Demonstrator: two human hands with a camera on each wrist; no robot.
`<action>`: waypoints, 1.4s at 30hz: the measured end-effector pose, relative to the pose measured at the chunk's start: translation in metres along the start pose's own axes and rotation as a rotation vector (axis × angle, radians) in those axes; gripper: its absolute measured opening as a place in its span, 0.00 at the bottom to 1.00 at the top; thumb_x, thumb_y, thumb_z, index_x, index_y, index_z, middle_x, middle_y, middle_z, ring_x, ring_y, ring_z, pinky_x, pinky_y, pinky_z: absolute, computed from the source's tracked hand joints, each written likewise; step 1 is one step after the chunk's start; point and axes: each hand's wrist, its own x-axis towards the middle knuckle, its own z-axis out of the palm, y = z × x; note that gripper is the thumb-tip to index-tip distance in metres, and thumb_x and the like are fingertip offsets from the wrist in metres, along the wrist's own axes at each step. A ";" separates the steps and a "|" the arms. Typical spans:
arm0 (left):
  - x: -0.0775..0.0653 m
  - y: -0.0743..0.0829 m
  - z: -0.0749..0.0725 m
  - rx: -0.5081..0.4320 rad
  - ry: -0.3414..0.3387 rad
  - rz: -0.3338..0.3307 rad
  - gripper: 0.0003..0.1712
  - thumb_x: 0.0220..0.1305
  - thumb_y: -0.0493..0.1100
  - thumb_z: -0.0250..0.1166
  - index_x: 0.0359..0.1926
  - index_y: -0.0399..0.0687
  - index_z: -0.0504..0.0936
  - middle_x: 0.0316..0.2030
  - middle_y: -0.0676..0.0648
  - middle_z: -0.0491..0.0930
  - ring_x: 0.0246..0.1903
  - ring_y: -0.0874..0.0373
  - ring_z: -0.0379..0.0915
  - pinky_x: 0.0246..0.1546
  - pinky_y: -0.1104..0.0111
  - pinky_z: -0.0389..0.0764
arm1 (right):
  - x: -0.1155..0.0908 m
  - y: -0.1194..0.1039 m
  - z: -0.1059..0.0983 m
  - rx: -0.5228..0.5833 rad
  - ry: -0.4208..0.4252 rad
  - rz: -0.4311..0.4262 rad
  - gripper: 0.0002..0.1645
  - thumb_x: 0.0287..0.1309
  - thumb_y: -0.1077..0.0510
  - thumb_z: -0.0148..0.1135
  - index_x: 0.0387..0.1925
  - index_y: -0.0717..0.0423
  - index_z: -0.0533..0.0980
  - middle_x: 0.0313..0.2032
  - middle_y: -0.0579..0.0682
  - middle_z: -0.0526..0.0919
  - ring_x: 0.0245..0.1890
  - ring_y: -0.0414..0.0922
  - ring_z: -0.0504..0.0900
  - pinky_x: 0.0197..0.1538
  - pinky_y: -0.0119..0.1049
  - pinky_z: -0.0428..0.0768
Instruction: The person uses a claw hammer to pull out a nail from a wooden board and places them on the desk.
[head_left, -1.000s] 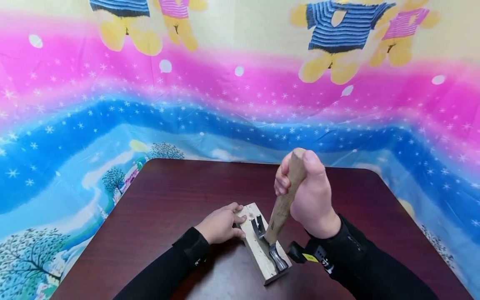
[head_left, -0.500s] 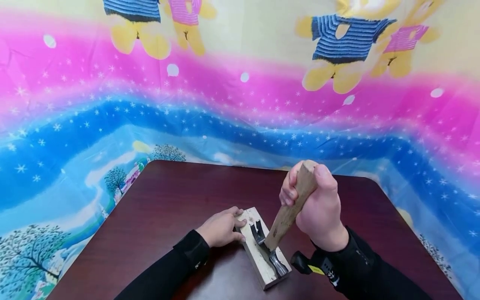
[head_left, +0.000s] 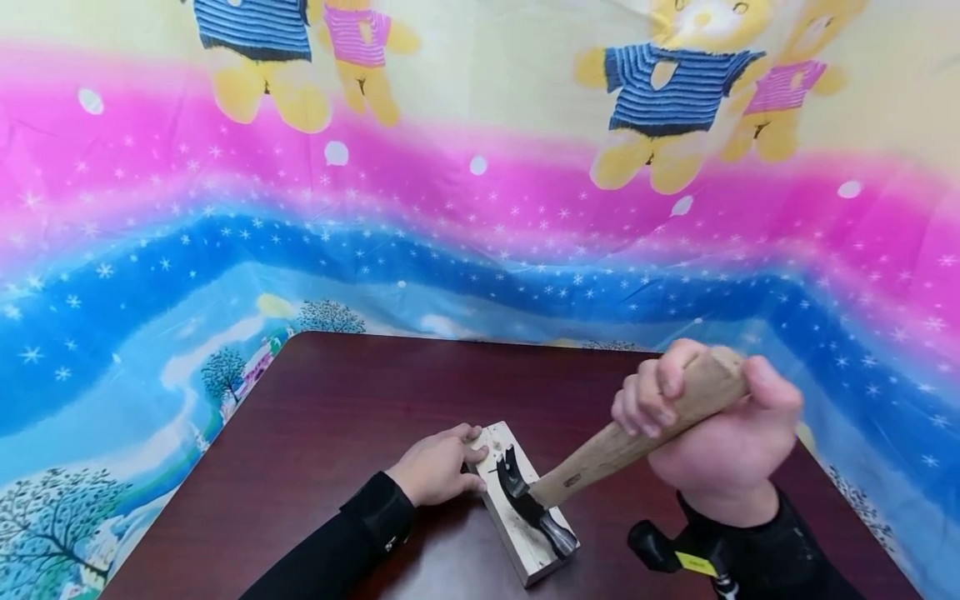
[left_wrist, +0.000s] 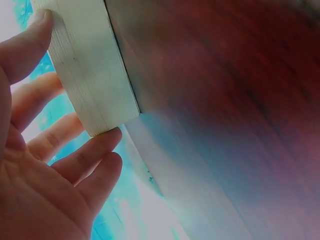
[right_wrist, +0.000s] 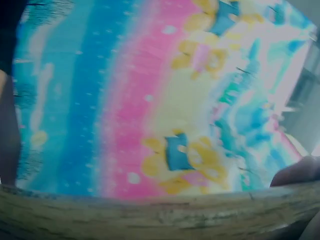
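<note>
A pale wooden block (head_left: 517, 542) lies on the dark red-brown table, its long side slanting toward me. My left hand (head_left: 435, 467) holds its far left end; in the left wrist view the thumb (left_wrist: 30, 47) is against the block's long side and fingertips meet its end. On top of the block rests the black steel head (head_left: 525, 504) of a claw hammer, claw toward the far end and striking face toward me. My right hand (head_left: 720, 433) grips the hammer's wooden handle (head_left: 607, 462) near its end, the handle leaning to the right. The handle fills the bottom of the right wrist view.
The table (head_left: 360, 400) has rounded far corners and extends around the block. Behind it hangs a cartoon-printed cloth (head_left: 480, 217) in pink, blue and cream. A black camera with a yellow label (head_left: 693, 564) is strapped at the right wrist.
My right hand has swung to the right and a little lower, tipping the hammer handle from steep to strongly slanted. The hammer head stays on the block, and the left hand keeps its place.
</note>
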 end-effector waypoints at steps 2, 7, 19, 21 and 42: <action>-0.001 0.000 0.001 0.019 0.009 0.002 0.32 0.60 0.61 0.68 0.62 0.56 0.79 0.69 0.47 0.68 0.63 0.54 0.71 0.41 0.71 0.77 | 0.002 -0.011 -0.001 0.024 0.003 -0.004 0.37 0.64 0.44 0.25 0.30 0.71 0.70 0.18 0.59 0.62 0.17 0.52 0.61 0.20 0.46 0.58; -0.004 0.001 0.002 0.076 0.009 0.009 0.31 0.62 0.62 0.65 0.63 0.57 0.78 0.70 0.47 0.67 0.68 0.50 0.66 0.62 0.58 0.74 | 0.005 -0.033 -0.008 0.083 -0.068 -0.008 0.39 0.61 0.40 0.27 0.32 0.73 0.69 0.18 0.58 0.61 0.17 0.51 0.60 0.22 0.45 0.56; -0.011 0.013 -0.035 -0.272 0.099 0.059 0.40 0.77 0.62 0.43 0.79 0.49 0.43 0.78 0.51 0.46 0.76 0.57 0.44 0.74 0.56 0.55 | -0.001 -0.050 -0.018 0.083 -0.192 0.033 0.41 0.65 0.37 0.26 0.40 0.72 0.67 0.24 0.57 0.62 0.23 0.50 0.60 0.32 0.44 0.58; -0.014 0.023 -0.044 -0.320 0.171 0.122 0.39 0.78 0.58 0.44 0.79 0.52 0.40 0.78 0.54 0.43 0.76 0.59 0.43 0.74 0.57 0.56 | -0.003 -0.051 -0.022 0.074 -0.201 0.038 0.41 0.65 0.36 0.25 0.43 0.71 0.68 0.26 0.57 0.62 0.25 0.50 0.60 0.34 0.45 0.59; -0.009 0.070 -0.046 -0.337 0.544 0.356 0.08 0.59 0.35 0.71 0.39 0.48 0.89 0.37 0.54 0.87 0.45 0.63 0.83 0.55 0.70 0.79 | -0.008 -0.060 -0.028 0.058 -0.229 0.002 0.40 0.66 0.38 0.27 0.44 0.72 0.67 0.27 0.57 0.62 0.26 0.49 0.60 0.35 0.43 0.59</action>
